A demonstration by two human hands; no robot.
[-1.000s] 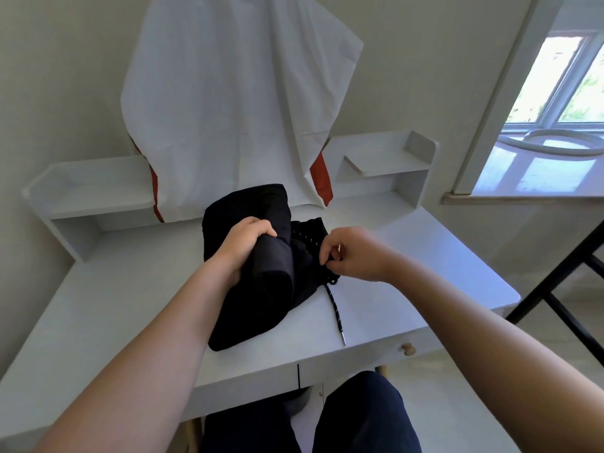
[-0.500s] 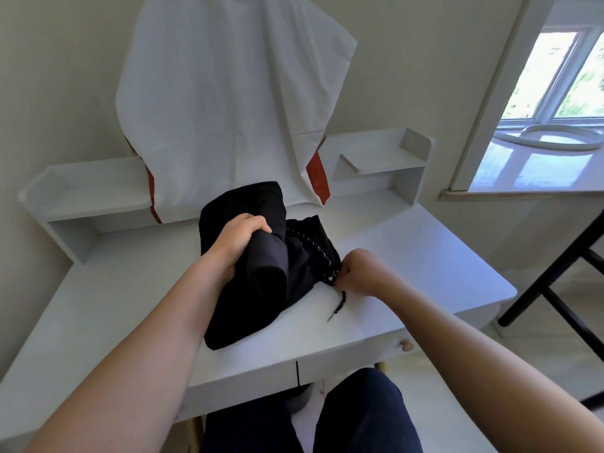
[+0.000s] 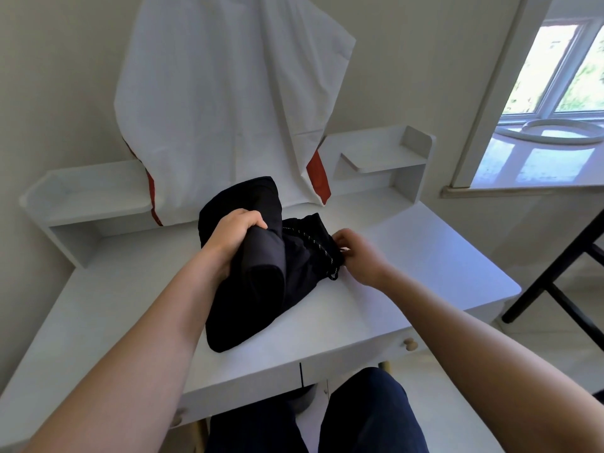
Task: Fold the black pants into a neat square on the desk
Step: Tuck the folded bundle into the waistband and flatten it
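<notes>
Gripping bunched pants (image 3: 248,299) on desk (image 3: 408,256) with left hand (image 3: 233,238), fingers clamped; right hand (image 3: 358,256) pinching drawstring (image 3: 313,241) at waistband.

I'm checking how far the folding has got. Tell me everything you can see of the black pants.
The black pants are a bunched, partly folded bundle of soft matte fabric lying on the white desk, not yet a square. A thick fold rises at the back; a rounded end points toward the desk's front edge. A black drawcord flecked with white crosses the waist end. The left hand grips a raised fold; the right hand pinches the waistband edge by the cord.
</notes>
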